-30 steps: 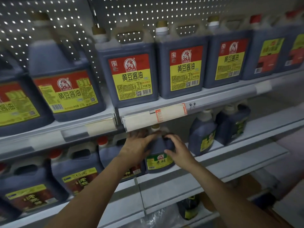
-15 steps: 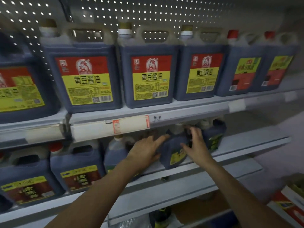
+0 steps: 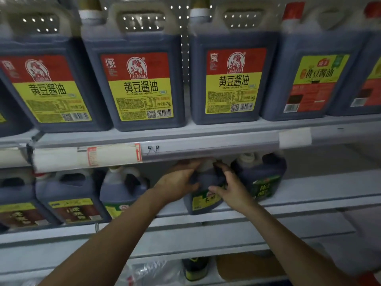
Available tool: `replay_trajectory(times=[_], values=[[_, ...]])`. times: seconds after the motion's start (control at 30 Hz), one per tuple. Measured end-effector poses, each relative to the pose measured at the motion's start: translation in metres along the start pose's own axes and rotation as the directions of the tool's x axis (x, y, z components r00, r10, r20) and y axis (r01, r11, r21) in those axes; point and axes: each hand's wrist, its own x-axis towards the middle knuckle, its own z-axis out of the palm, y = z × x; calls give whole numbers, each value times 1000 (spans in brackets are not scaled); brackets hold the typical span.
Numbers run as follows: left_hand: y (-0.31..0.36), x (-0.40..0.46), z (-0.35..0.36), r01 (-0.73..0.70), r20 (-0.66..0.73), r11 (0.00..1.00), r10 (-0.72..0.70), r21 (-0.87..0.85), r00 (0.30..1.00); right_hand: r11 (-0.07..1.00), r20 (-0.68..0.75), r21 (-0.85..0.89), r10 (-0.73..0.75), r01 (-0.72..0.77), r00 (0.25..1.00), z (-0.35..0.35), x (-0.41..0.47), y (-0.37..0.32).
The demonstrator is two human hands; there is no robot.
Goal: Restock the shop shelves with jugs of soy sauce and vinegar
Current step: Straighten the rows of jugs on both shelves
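A dark vinegar jug with a green and yellow label (image 3: 204, 195) stands near the front edge of the middle shelf (image 3: 309, 195). My left hand (image 3: 177, 182) grips its left shoulder, fingers curled up over the top. My right hand (image 3: 231, 188) holds its right side, thumb across the label and fingers round the handle. The jug's cap is hidden behind the upper shelf's front rail. A second green-labelled jug (image 3: 261, 178) stands just to its right, and a third one (image 3: 121, 188) to its left.
The upper shelf (image 3: 206, 139) carries large soy sauce jugs with red and yellow labels (image 3: 140, 79). Brown-labelled jugs (image 3: 70, 199) fill the middle shelf's left part. Bare shelf extends right of the jugs. Below lie a dark bottle (image 3: 195, 267) and plastic wrap (image 3: 152, 273).
The view has moved closer and to the right. Both hands have left the earlier jug and closed round this one, drawing it toward the shelf's front edge.
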Motion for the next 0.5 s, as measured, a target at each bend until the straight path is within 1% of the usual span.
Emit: replay_trajectory(times=[0.1, 0.2, 0.23, 0.3, 0.37, 0.5], values=[[-5, -13, -3, 16, -20, 1000, -16, 9, 1000, 998, -33, -11, -64, 63, 997, 14, -5, -1], [-12, -30, -15, 23, -38, 999, -22, 30, 999, 994, -4, -25, -109, 109, 994, 33, -13, -5], [-16, -37, -21, 15, -49, 999, -12, 47, 999, 991, 7, -16, -131, 131, 991, 40, -16, -7], [-21, -50, -29, 5, -56, 990, 2, 138, 998, 987, 1, -3, -162, 162, 987, 52, -20, -12], [-27, -61, -37, -1, -74, 980, 16, 200, 997, 984, -29, -5, -176, 176, 984, 64, -23, -20], [-36, -74, -51, 11, -83, 980, 6, 198, 997, 987, -71, -9, -163, 163, 984, 87, -28, -38]])
